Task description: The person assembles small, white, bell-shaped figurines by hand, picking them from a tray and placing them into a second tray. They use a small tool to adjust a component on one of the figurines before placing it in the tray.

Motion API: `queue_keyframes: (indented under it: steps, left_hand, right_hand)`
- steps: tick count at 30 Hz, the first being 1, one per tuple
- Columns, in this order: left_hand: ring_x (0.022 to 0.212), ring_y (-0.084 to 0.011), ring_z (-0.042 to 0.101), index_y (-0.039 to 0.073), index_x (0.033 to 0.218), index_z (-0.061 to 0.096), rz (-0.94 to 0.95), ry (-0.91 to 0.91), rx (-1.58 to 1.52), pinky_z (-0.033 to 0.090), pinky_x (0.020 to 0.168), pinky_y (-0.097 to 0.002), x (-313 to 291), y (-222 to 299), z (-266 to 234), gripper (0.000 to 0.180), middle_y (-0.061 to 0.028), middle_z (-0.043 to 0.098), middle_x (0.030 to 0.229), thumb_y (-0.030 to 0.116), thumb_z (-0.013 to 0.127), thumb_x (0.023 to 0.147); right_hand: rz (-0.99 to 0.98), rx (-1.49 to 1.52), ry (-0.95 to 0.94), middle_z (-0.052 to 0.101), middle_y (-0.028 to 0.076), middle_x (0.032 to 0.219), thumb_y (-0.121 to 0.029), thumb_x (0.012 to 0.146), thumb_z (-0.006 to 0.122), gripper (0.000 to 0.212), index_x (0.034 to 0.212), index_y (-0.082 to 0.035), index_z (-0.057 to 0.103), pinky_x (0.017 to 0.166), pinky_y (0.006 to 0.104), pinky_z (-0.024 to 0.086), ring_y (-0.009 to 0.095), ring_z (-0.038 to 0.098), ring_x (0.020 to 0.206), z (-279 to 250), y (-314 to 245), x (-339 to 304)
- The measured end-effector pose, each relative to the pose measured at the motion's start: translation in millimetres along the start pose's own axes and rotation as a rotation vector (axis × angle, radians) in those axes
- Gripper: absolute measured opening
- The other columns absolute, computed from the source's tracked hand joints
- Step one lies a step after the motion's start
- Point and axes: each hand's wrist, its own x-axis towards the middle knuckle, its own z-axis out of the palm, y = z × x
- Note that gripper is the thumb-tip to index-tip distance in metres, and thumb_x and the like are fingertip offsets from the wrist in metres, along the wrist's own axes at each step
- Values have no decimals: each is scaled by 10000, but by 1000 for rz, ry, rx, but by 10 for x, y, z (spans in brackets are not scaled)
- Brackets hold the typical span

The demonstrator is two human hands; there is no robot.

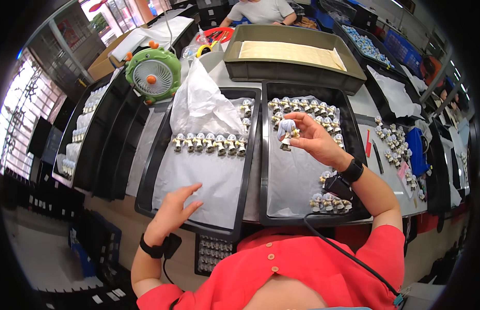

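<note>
The little doll (286, 135) is up in the air, over the left part of the right tray (265, 170). It stands almost straight up and down, so its long way runs from top to bottom. Its head with pale hair points up, and its dark feet point down. I cannot tell for sure which way its face looks.

The right hand (315, 135) is pinching the doll between the thumb and the fingers. The fingers reach to the left, and the thumb is under them, near the doll's middle. The right arm comes up from the low right side, bent at the elbow, with a black band on the wrist.

The left hand (174, 207) is spread, with the thumb and pointing finger apart and both aimed to the right. It is over the near left part of the left tray (249, 165). That arm comes up from below and has a black band too.

In the left tray, a row of dolls (209, 143) goes across a flat white sheet (198, 173). A crumpled white sheet (203, 106) is just past the row. The right tray has more dolls (304, 107) at the far end and some (330, 203) in the near right corner
</note>
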Motion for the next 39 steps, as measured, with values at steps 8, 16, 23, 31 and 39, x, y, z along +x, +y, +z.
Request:
queue_keyframes:
  steps: [8, 16, 23, 31, 39]
  left_hand:
    - [976, -230, 601, 51, 1262, 525, 300, 56, -250, 479, 829, -325, 581, 1123, 296, 477, -127, 606, 1120, 93, 672, 810]
    - [877, -147, 547, 122, 1315, 490, 236, 177, -333, 500, 732, -265, 1179, 1469, 702, 603, -81, 464, 1105, 105, 726, 761]
    - [876, -134, 630, 59, 1290, 452, 16, 122, -756, 501, 767, -251, 1521, 1156, 943, 519, -104, 495, 1163, 145, 689, 837]
    - [1025, -263, 611, 53, 1310, 369, -146, -35, -1450, 517, 833, -367, 1577, 992, 1059, 378, -116, 535, 1176, 225, 433, 980]
    - [1063, -263, 545, 67, 1276, 410, -189, -223, -1780, 499, 844, -396, 1561, 960, 1251, 534, -100, 507, 1150, 491, 267, 984]
  right_hand:
    - [8, 196, -151, 515, 68, 1222, -66, 847, 646, 572, 1346, -83, 367, 939, 344, 440, 175, 535, 1108, 3, 16, -120]
    - [33, 203, -153, 508, 52, 1193, -69, 857, 630, 550, 1341, -82, 369, 923, 302, 443, 130, 540, 1051, -129, 78, -141]
    - [-36, -290, 84, 557, 48, 1057, -87, 798, 701, 435, 1185, -40, 508, 716, 212, 488, 84, 584, 789, -82, 113, -2]
    - [-343, -719, 110, 527, 57, 954, -198, 668, 808, 648, 1227, -83, 498, 781, 327, 455, 195, 536, 877, -92, 87, -29]
    - [-470, -657, -33, 506, 94, 1138, -60, 619, 809, 796, 1320, -97, 435, 808, 316, 490, 232, 527, 975, -77, 201, -55]
